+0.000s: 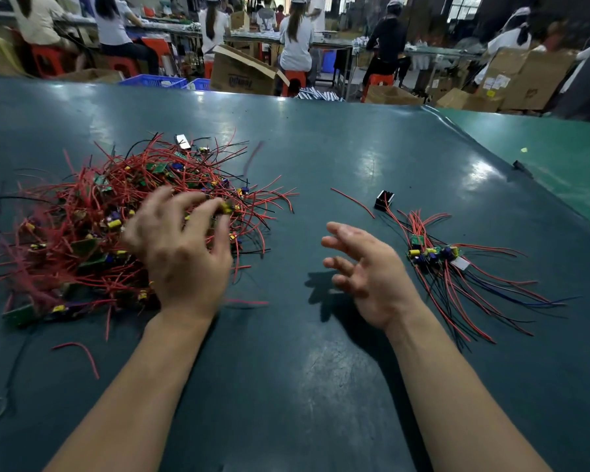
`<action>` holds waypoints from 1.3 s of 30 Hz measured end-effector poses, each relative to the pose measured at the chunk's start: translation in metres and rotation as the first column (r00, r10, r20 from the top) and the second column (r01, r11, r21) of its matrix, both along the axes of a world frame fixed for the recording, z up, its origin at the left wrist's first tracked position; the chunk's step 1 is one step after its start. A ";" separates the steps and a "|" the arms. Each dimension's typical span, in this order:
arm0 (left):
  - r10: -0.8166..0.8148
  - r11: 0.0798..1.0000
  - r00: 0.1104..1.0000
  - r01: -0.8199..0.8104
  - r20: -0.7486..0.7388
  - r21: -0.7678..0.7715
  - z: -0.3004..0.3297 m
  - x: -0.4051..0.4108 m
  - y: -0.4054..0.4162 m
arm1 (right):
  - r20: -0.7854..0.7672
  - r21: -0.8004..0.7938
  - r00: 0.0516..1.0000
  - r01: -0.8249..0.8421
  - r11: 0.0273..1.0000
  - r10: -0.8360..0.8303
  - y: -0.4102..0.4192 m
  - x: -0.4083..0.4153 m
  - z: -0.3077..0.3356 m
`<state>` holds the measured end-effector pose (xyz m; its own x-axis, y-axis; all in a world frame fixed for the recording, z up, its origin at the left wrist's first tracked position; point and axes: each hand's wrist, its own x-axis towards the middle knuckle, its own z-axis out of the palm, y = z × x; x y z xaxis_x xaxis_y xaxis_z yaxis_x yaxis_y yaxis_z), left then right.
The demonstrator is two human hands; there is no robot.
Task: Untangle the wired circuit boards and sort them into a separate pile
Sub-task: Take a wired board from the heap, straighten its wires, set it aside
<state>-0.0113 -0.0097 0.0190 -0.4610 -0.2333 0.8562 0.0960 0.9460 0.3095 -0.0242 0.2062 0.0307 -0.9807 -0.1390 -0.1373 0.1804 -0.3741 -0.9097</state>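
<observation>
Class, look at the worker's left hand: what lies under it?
Under the left hand lies the tangled pile of red-wired circuit boards. Whichever boards sit directly beneath the palm are covered.

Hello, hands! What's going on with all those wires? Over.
Left hand reaching into tangled heap, blurred. Right hand open, empty. Sorted pile at right. Nothing blocking.

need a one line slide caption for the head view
Left hand reaches into the tangled pile; right hand open beside the sorted pile.

- Your table (320, 158) wears a smooth, dark teal mat with a soft sheen, probably rubber or vinyl.
- The tangled pile (116, 226) shows glossy plastic-coated wires and green boards.
- The sorted pile (436, 257) looks the same.
</observation>
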 end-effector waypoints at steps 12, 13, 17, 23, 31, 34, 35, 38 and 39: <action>-0.397 0.870 0.912 0.337 -0.106 -0.360 -0.006 0.002 0.038 | -0.215 0.095 0.974 0.091 0.991 -0.069 -0.022 0.003 -0.008; -0.447 0.853 0.882 0.369 -0.151 -0.369 -0.005 0.006 0.043 | -0.198 0.053 0.973 0.129 0.990 -0.116 -0.020 0.001 -0.007; -0.705 0.662 0.684 0.729 0.186 -0.176 -0.012 0.011 0.052 | -0.139 -0.018 0.981 0.132 0.991 -0.133 -0.013 -0.001 -0.002; -0.819 0.426 0.569 0.515 0.075 0.744 -0.003 0.001 0.046 | -0.206 0.153 0.978 0.010 0.988 0.022 -0.019 0.006 -0.007; -0.885 0.220 0.464 0.464 -0.024 0.858 -0.001 0.001 0.046 | -0.177 0.131 0.977 0.141 0.981 -0.117 -0.023 0.004 -0.010; -0.868 0.207 0.493 0.451 -0.049 0.868 -0.001 -0.001 0.043 | -0.107 0.055 0.977 0.192 0.980 -0.185 -0.023 0.001 -0.009; -0.860 0.205 0.507 0.442 -0.055 0.873 -0.001 -0.002 0.041 | -0.080 0.018 0.977 0.199 0.980 -0.197 -0.022 0.000 -0.008; -0.849 0.208 0.525 0.441 -0.062 0.873 -0.002 -0.004 0.040 | 0.015 -0.125 0.985 0.171 0.977 -0.171 -0.022 -0.001 -0.007; -0.844 0.213 0.532 0.448 -0.067 0.869 -0.002 -0.004 0.040 | 0.049 -0.165 0.988 0.150 0.975 -0.144 -0.022 -0.001 -0.007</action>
